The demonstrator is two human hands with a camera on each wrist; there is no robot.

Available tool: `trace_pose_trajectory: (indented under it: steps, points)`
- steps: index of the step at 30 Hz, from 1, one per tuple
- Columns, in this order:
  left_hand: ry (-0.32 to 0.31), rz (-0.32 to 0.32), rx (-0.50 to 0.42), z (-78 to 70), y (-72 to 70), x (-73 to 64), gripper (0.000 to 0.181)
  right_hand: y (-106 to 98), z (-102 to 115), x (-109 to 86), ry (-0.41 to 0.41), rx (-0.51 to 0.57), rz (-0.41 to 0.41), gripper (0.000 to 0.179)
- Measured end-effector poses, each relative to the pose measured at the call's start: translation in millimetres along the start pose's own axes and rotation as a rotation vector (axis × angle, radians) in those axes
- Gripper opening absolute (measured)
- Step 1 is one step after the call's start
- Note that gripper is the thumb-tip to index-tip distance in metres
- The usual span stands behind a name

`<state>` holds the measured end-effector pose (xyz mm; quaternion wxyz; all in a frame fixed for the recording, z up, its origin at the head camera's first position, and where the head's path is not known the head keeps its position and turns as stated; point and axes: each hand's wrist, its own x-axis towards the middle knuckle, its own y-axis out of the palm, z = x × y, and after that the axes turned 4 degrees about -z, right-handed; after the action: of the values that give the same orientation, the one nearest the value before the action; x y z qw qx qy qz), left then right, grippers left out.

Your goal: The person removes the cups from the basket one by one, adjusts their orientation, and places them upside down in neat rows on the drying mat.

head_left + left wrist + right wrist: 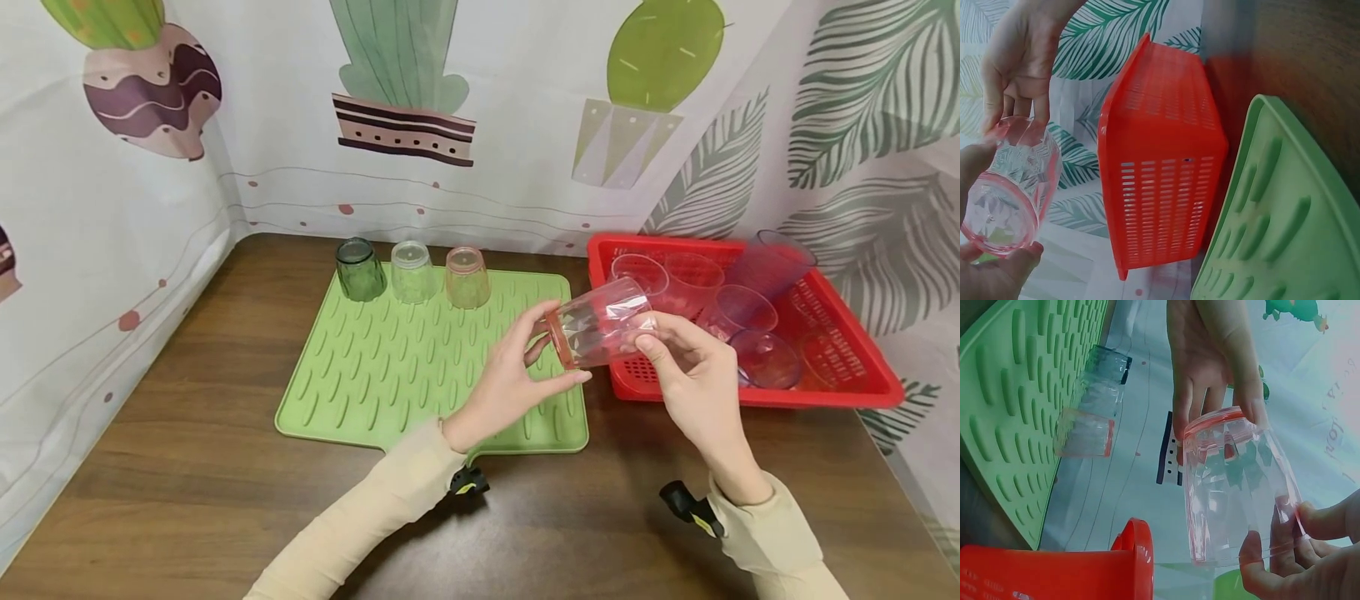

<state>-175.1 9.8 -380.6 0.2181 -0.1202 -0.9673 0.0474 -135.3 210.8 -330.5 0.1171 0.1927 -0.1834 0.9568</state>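
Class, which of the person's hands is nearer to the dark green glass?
Left. The left hand is right of the dark green glass, over the green mat; the right hand is farther right, by the red basket.

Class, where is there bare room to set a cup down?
Free: the green mat between its three cups and the left hand; the tabletop left of the mat. Crowded: the red basket, holding several cups.

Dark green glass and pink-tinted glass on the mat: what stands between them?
One clear glass stands between the dark green glass and the pink-tinted glass in the head view.
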Motion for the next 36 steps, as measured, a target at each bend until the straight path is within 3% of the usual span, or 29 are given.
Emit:
trace_pose_trajectory:
  steps: [9, 12, 18, 22, 30, 36]
  points:
    - [0.001, -0.041, -0.027, -0.3, -8.5, 0.0, 0.073, -1, -5, -0.9, 0.018, 0.001, 0.104, 0.028]
    - [-0.011, -0.046, -0.028, -2.9, -16.2, 1.5, 0.071, -1, -11, -1.8, -0.005, -0.067, 0.144, 0.028]
    - [0.023, -0.086, 0.005, -5.2, -32.3, 6.7, 0.067, -3, -27, -9.2, -0.161, -0.387, 0.166, 0.032]
    - [0.046, -0.111, 0.036, -4.7, -40.1, 11.2, 0.065, 0, -36, -16.4, -0.258, -0.538, 0.223, 0.039]
    - [0.069, -0.147, 0.161, 3.3, -46.8, 20.8, 0.063, 6, -44, -30.8, -0.393, -0.683, 0.258, 0.045]
    - [0.06, -0.118, 0.314, 12.8, -47.5, 28.9, 0.063, 10, -48, -35.9, -0.484, -0.746, 0.254, 0.052]
